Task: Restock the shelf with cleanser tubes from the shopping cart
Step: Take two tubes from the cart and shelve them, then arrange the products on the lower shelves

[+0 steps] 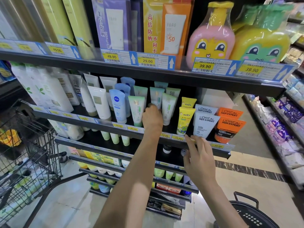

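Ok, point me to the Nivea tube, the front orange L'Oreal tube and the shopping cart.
Nivea tube [117, 106], head view, on its light blue body below the logo.
Front orange L'Oreal tube [227, 130], head view, on its orange face.
Shopping cart [49, 155], head view, on the wire side wall.

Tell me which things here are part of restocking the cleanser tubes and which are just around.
Part of the job: left hand gripping a green-and-white cleanser tube; right hand by the shelf edge; shopping cart.

Just around: cartoon bottles, sunscreen boxes, black basket.
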A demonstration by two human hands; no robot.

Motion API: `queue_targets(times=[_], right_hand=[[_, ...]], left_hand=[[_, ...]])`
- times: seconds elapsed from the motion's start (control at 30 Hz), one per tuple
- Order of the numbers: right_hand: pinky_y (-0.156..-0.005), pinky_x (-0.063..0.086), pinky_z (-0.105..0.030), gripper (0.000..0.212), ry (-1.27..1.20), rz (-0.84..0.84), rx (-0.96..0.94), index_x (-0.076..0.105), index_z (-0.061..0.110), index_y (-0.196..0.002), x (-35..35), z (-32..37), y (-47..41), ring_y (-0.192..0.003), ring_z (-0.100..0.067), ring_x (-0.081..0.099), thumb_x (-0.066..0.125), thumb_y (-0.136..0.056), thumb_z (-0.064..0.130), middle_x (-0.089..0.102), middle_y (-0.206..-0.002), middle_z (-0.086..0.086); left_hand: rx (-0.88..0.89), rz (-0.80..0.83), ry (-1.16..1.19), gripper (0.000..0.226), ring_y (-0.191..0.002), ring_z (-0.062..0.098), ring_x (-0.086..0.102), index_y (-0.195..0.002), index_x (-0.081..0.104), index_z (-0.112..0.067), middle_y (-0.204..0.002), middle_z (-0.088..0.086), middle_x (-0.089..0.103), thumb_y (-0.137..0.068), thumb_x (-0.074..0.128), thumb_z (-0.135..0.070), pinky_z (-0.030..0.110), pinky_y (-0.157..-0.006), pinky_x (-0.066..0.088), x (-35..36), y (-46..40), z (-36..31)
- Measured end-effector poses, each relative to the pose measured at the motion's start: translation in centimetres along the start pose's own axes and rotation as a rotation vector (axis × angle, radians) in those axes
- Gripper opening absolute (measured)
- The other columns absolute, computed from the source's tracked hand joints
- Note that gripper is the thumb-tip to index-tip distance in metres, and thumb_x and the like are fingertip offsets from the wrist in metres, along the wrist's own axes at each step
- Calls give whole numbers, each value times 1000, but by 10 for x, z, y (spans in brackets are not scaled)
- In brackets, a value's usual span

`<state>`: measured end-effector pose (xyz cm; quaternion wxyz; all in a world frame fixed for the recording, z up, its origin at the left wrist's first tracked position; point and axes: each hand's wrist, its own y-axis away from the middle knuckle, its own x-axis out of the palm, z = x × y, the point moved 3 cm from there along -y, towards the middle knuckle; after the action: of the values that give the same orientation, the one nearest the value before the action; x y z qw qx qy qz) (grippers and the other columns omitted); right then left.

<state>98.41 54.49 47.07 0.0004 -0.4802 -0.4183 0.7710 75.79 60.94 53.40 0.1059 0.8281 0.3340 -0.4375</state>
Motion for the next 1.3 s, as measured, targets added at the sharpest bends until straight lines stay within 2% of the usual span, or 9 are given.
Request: queue_targets(times=[0.37,0.53,0.67,0.8,0.9,1.0,1.1,1.2,1.3], right_hand=[[-101,50,-49,52,0,0,20,62,4,-138,-2,2,-1,-116,-37,56,67,-86,4,61,-125,-16],[-102,47,-47,49,-11,27,52,62,5,-138,-1,2,-1,-119,-38,55,67,-90,10,60,-127,-16],[-104,48,-50,46,-51,62,78,63,5,-137,-3,2,-3,-122,-40,55,69,-93,18,60,-128,-16],[-104,48,-50,45,-67,91,99,64,4,-136,-7,8,-4,-124,-39,53,66,-96,25,60,-129,-17],[-104,50,-54,43,-94,100,99,66,1,-131,-13,18,-4,-126,-37,52,64,-97,26,60,-128,-17],[-104,51,-53,40,-116,124,43,68,1,-128,-14,43,1,-126,-36,56,71,-94,22,59,-130,-14],[-107,50,-50,42,-187,215,33,67,6,-131,-6,79,7,-130,-33,54,69,-95,27,58,-136,-11],[-112,44,-44,45,-240,339,37,65,15,-137,4,128,13,-138,-26,47,56,-99,38,53,-144,-4],[-118,37,-39,46,-277,470,2,58,23,-145,18,189,17,-145,-18,37,56,-102,40,46,-153,3]], left_hand=[[-1,46,-57,25,-115,41,64,-122,55,4,-123,23,65,-104,51,-14,44,-89,51,-3,5,1],[41,50,-92,20,-110,42,66,-119,54,1,-119,23,66,-102,55,-10,46,-83,52,-10,23,6],[174,71,-130,28,-105,42,66,-120,53,-2,-112,20,68,-104,57,-25,47,-79,52,-18,47,13],[331,73,-106,43,-117,34,60,-136,54,-4,-123,16,65,-106,54,-35,45,-91,51,-31,80,30],[413,21,-84,45,-126,34,57,-137,59,-4,-128,14,66,-105,56,-36,46,-101,52,-42,104,53],[455,-44,-91,44,-113,30,63,-131,62,-6,-118,10,68,-103,55,-40,43,-93,55,-57,125,89],[386,-15,-145,53,-111,25,62,-133,60,-13,-119,3,67,-103,39,-51,41,-91,53,-76,144,137],[235,77,-221,63,-134,25,51,-145,52,-21,-142,0,57,-102,27,-60,47,-110,43,-97,161,197],[84,117,-241,59,-147,25,38,-152,42,-27,-156,-1,45,-105,29,-60,49,-119,33,-125,179,264]])
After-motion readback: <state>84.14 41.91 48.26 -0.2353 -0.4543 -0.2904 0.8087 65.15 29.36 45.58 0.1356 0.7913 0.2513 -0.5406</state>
